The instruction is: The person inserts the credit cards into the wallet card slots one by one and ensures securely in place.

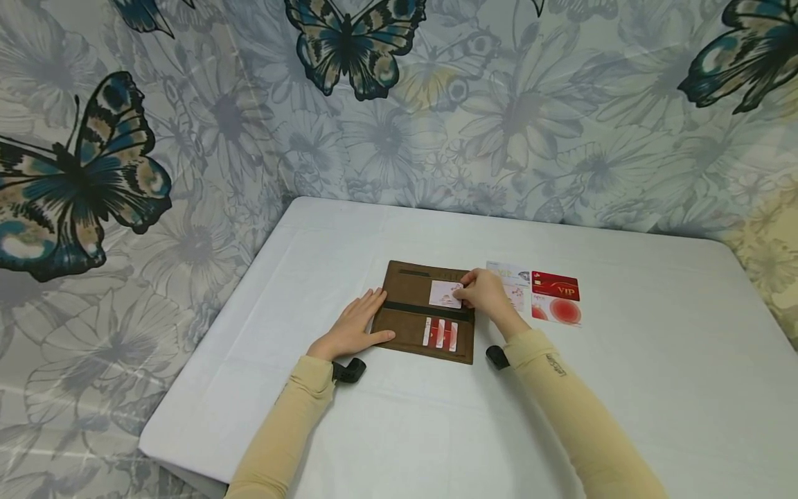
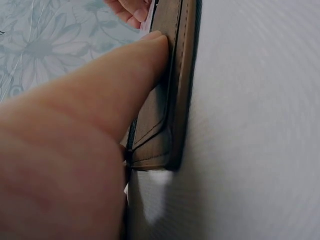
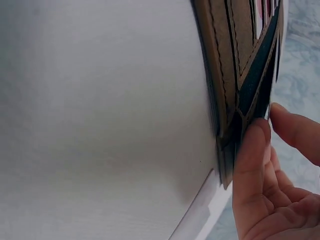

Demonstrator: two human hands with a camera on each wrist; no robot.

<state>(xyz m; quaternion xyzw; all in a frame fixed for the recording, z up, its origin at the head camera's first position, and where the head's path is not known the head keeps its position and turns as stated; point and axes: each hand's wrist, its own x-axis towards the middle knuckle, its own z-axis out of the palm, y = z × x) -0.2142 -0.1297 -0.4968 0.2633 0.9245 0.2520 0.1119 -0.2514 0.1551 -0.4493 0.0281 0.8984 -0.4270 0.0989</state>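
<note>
A brown wallet (image 1: pixel 399 287) lies unfolded on the white table, a dark band running across its middle. My left hand (image 1: pixel 354 326) rests at its left edge, fingers extended, with the thumb over the lower panel; the left wrist view shows that thumb (image 2: pixel 145 57) pressed on the leather. With thumb and fingertips, my right hand (image 1: pixel 489 294) pinches the right edge of a pale pink card (image 1: pixel 442 294) over the upper panel. Three red-and-white cards (image 1: pixel 440 334) sit in the lower panel's slots. The right wrist view has the right hand (image 3: pixel 265 190) beside the wallet's edge (image 3: pixel 215 65).
Right of the wallet lie a red VIP card (image 1: pixel 551 285), a card with a red circle (image 1: pixel 561 311) and a pale silver card (image 1: pixel 505 270), partly behind the right hand. A butterfly-patterned curtain (image 1: pixel 399 152) hangs along the table's back and left.
</note>
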